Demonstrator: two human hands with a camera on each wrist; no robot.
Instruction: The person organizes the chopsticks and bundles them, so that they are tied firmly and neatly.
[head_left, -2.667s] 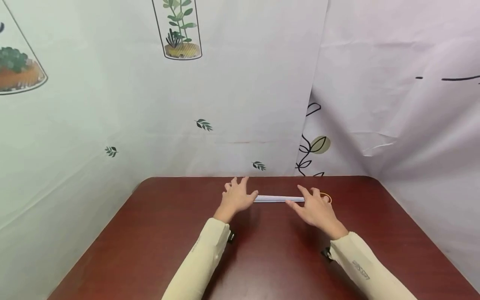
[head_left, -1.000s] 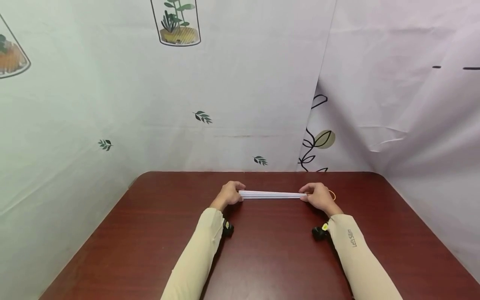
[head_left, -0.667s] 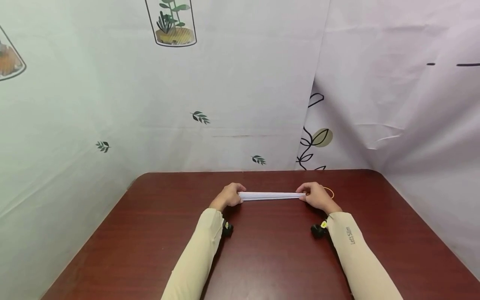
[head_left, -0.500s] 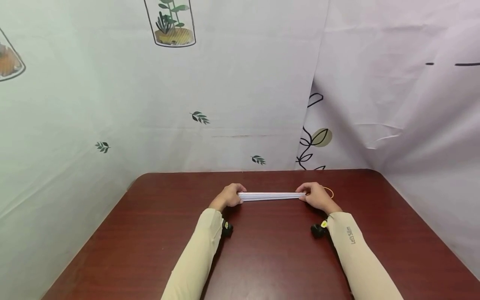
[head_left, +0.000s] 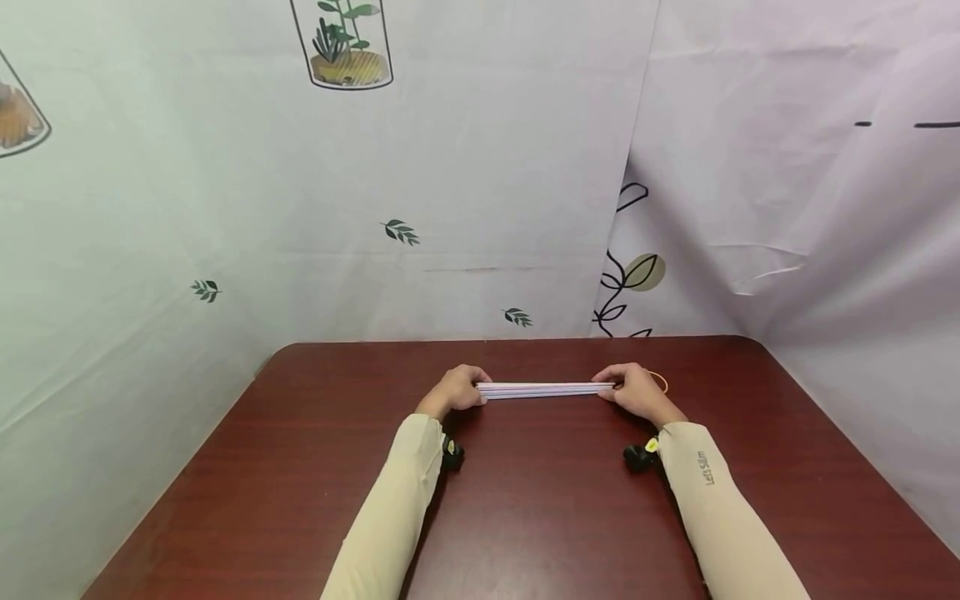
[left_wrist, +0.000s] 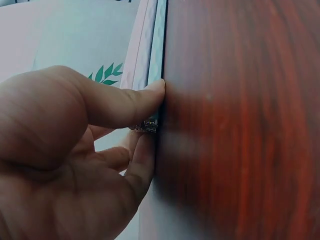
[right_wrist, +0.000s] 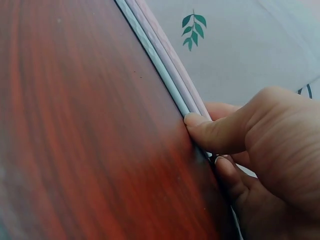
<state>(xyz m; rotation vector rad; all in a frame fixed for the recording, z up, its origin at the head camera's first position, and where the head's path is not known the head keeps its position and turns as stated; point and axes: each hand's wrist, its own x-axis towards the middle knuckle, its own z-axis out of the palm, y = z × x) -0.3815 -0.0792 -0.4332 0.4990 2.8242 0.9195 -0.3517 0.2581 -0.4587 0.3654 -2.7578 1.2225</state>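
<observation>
The stack (head_left: 543,391) is long and thin, made of flat layers, and it sits side to side near the middle of the far edge of the table (head_left: 540,517). The wrist views show its layers in pale pink, soft purple and light blue, with the blue one nearest the table top. The stack is low, right by the wood, but I cannot tell if it touches. Two hands hold it, one at each end. The left hand (head_left: 457,389) pinches the end toward the table's left side. Its thumb is on the front of the stack, close to the table top, and the gap to its bent fingers is narrow, with the stack between. A small shiny metal bit (left_wrist: 148,124) peeks out by those fingers. The right hand (head_left: 634,392) pinches the end toward the table's right side, also with a narrow gap, thumb in front and fingers bent. A thin yellow loop (head_left: 665,382) shows just past that hand, near the table's far edge. Both arms wear cream sleeves (head_left: 390,508) and reach over the table from its near side. Behind the table's far edge hangs a pale cloth (head_left: 480,150) with leaf pictures.
</observation>
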